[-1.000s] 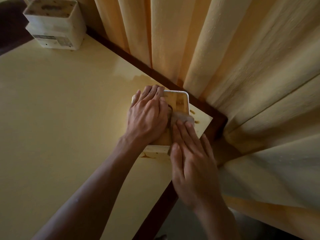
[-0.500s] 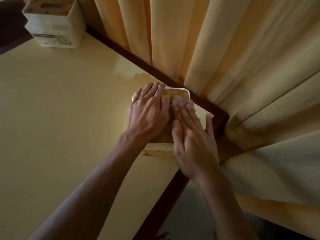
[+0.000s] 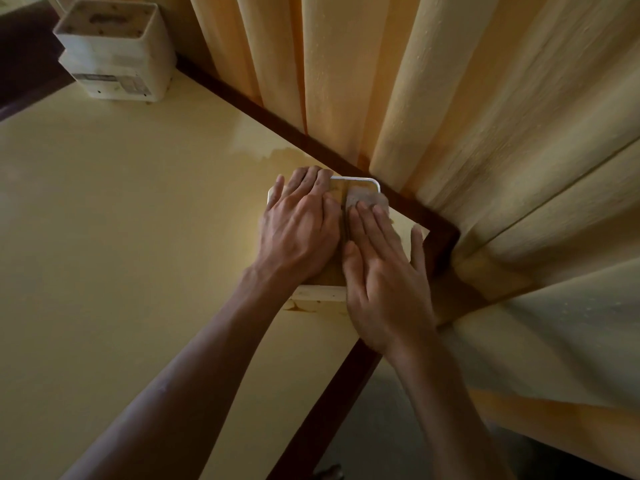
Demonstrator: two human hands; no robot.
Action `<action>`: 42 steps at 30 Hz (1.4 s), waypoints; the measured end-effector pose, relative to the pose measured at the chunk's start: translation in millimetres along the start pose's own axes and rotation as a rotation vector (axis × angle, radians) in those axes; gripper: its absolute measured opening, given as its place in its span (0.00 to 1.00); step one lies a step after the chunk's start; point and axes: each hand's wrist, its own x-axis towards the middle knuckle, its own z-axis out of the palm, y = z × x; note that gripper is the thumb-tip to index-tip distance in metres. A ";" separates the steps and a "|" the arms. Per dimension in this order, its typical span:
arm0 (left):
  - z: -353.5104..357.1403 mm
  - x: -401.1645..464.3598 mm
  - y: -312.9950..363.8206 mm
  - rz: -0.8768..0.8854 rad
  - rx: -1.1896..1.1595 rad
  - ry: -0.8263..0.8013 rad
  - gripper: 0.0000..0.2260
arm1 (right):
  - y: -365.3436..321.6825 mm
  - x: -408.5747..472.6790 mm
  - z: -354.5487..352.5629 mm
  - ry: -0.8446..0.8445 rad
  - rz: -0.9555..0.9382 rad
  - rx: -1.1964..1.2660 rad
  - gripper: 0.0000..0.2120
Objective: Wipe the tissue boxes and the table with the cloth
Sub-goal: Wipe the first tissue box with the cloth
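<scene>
We see left hand [image 3: 298, 233] flat, fingers straight, steadying near tissue box [image 3: 320, 292] at the bench [image 3: 121, 237] corner | right hand [image 3: 384, 271] flat, fingers pressing cloth [image 3: 367, 198] onto box top's far edge | second tissue box [image 3: 114, 53] at far bench corner beside curtain [image 3: 450, 98]

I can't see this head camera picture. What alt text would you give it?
Two bare hands work on a tissue box at the corner of a yellow table: the left hand lies flat on top, and the right hand presses a cloth onto it. Another tissue box stands at the far end, beside pale curtains.
</scene>
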 end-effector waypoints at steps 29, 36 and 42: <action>0.4 0.4 -1.1 0.036 -0.017 -0.038 0.26 | 0.3 27.8 -6.1 -0.020 0.061 0.024 0.31; 1.6 0.3 0.9 0.034 -0.031 0.011 0.23 | -16.2 -48.7 -2.7 0.106 0.041 0.066 0.26; 1.3 0.1 -0.5 0.034 -0.028 0.003 0.24 | -17.1 -58.9 1.5 0.145 0.054 0.115 0.24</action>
